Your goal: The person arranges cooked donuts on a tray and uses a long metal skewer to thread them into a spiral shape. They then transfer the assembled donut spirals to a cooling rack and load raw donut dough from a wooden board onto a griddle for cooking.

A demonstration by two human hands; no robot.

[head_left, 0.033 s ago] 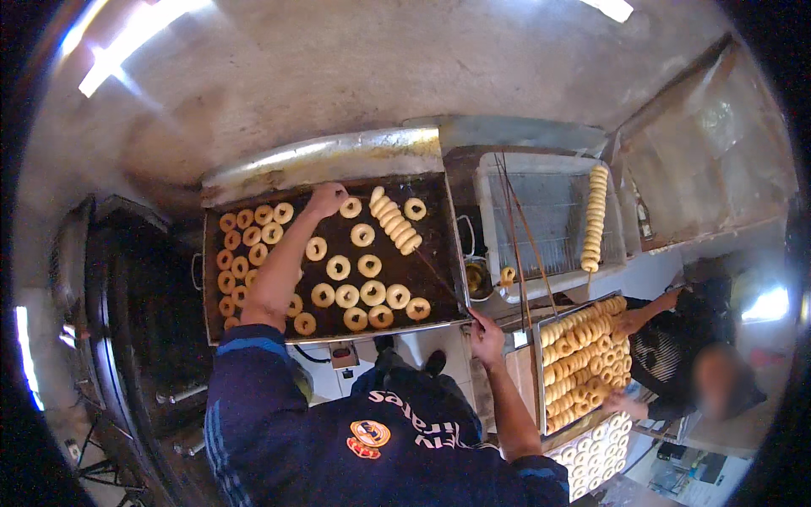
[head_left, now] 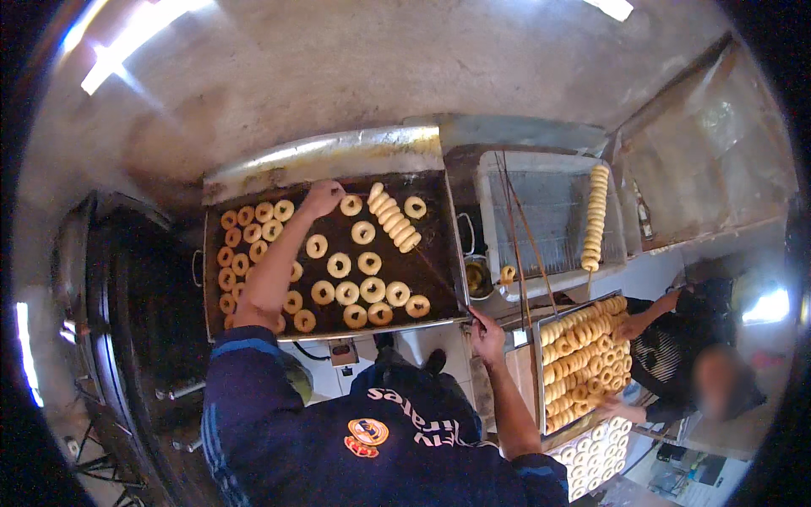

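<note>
A wide dark pan (head_left: 439, 190) lies in front of me with many pale dough rings (head_left: 339, 264) in it. Across its far middle slants a thin rod (head_left: 438, 272) threaded with a row of dough rings (head_left: 394, 220). My right hand (head_left: 487, 336), closed round the rod's near end, is at the pan's front right edge. Over the far side of the pan, my left hand (head_left: 323, 198) has its fingers drawn together beside a single dough ring (head_left: 351, 205). Whatever those fingers hold, if anything, is hidden. My left forearm covers some rings.
To the right, a white rack tray (head_left: 541, 211) holds a loaded stick of rings (head_left: 595, 217) and thin rods (head_left: 517, 245). Nearer, a co-worker's hands (head_left: 629, 328) work at a full tray (head_left: 543, 397). A small pot (head_left: 478, 279) stands between.
My left hand and forearm have shifted slightly left, baring more of a ring beside the arm. The rod and my right hand stay put. The co-worker's nearer hand has moved slightly.
</note>
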